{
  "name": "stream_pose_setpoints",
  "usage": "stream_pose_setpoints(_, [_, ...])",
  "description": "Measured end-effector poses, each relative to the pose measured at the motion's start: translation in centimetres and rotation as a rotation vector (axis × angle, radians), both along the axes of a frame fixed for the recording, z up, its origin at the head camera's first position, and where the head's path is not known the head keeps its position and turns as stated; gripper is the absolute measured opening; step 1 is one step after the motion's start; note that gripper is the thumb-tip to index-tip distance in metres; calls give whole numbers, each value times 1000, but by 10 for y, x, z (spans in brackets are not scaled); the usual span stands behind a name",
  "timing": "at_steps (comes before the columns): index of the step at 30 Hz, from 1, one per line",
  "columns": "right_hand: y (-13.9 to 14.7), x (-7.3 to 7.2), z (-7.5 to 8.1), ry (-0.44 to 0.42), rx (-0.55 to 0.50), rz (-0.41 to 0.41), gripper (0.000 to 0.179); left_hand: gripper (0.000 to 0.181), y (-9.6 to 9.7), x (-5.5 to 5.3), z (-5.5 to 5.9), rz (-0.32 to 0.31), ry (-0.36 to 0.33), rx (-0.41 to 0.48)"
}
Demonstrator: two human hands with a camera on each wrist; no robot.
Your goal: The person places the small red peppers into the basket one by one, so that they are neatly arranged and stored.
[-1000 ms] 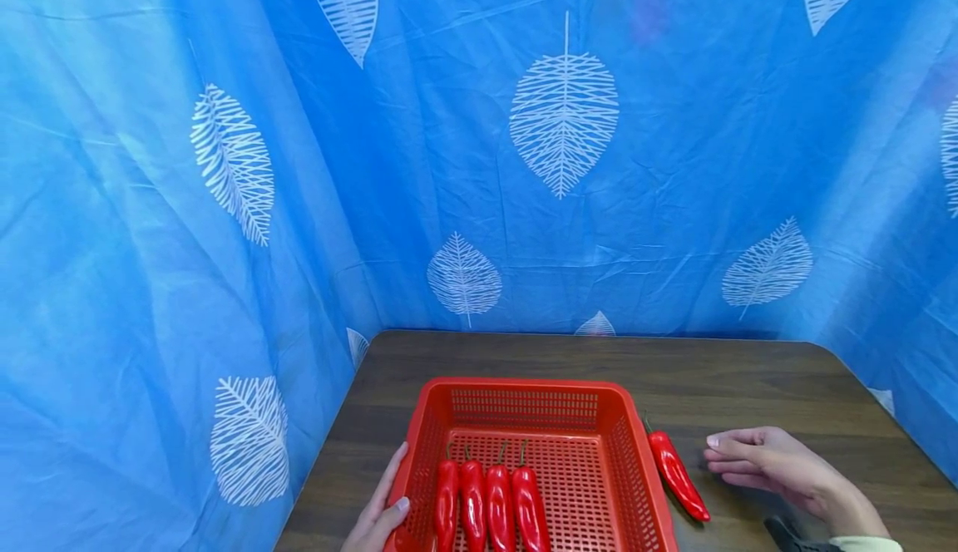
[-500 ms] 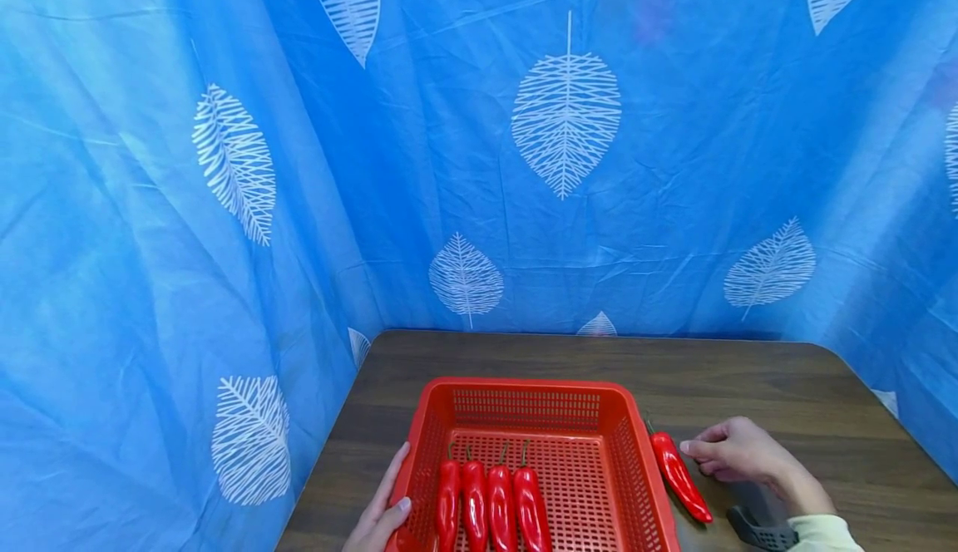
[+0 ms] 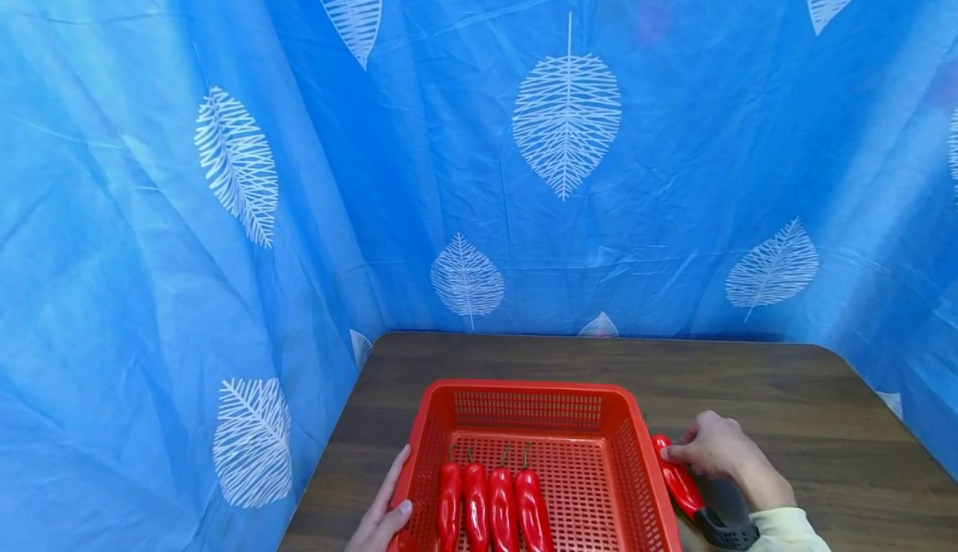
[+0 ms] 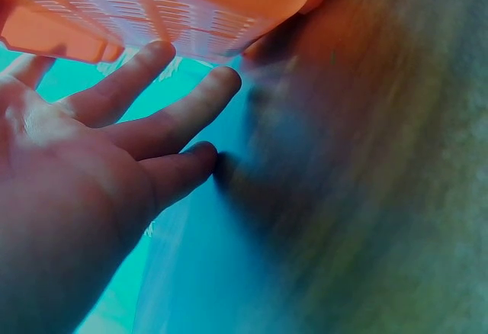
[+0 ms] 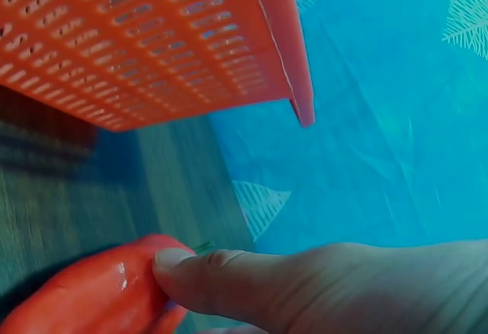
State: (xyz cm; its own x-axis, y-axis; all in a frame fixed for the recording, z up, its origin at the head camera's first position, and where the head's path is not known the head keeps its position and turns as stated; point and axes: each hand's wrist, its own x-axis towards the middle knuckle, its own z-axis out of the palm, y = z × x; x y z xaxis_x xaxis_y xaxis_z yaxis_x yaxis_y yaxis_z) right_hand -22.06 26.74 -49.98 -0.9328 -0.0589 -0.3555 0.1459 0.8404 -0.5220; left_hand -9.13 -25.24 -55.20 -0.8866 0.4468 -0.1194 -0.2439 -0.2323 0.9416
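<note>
My left hand (image 3: 379, 510) rests along the left side of a red plastic basket (image 3: 524, 386). Its thumb lies over the rim; in the left wrist view its straight, spread fingers (image 4: 179, 120) reach along the outer wall. Four-sided and perforated, the basket holds several glossy red chili peppers (image 3: 502, 506) in a row, stems away from me. Outside its right wall, another red chili pepper (image 3: 683, 490) lies on the table, partly covered by my right hand (image 3: 718, 452). That hand pinches the pepper near the stem end, thumb on its side in the right wrist view; the other fingers are mostly hidden.
A dark wood-grain table (image 3: 599, 361) with rounded far corners carries the basket. Blue cloth (image 3: 479, 161) with white leaf prints hangs behind it and along both sides. A black band (image 3: 726, 531) sits at the right wrist below a pale sleeve (image 3: 782, 527).
My right hand has come in from the right, over the loose chili pepper, and its thumb and fingers have closed on it. The left hand and basket stay in place.
</note>
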Motion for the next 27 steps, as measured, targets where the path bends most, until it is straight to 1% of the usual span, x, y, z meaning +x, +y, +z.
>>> stream_pose_setpoints(4, [-3,0,-2,4,-46,8,24,82,0,0,0,-3,12,-3])
stream_pose_setpoints(8, [0,1,-5,-10,-128,-9,21,82,0,-1,1,-2,2,3])
stream_pose_setpoints(10, [4,2,-7,-28,-186,-40,20,82,0,-1,1,0,3,-1])
stream_pose_setpoints(12, [9,3,-7,-51,-258,-63,25,83,1,0,1,6,0,-2])
stream_pose_setpoints(14, [17,5,-7,-81,-342,-104,32,83,1,0,2,7,6,-10])
stream_pose_setpoints(16, [26,7,-8,-107,-436,-130,40,84,1,0,2,13,-2,-8])
stream_pose_setpoints(18, [38,10,-9,-129,-548,-104,49,84,1,1,2,19,-3,-11])
stream_pose_setpoints(20, [49,13,-10,-157,-669,-67,53,84,1,1,2,24,0,-17])
stream_pose_setpoints(22, [60,16,-10,-193,-814,-13,51,84,1,1,2,25,0,-21])
stream_pose_setpoints(25, [71,20,-9,-258,-1028,41,37,84,1,2,2,24,-3,-29])
stream_pose_setpoints(27, [74,23,-7,-293,-1144,75,37,85,1,2,3,25,-13,-30])
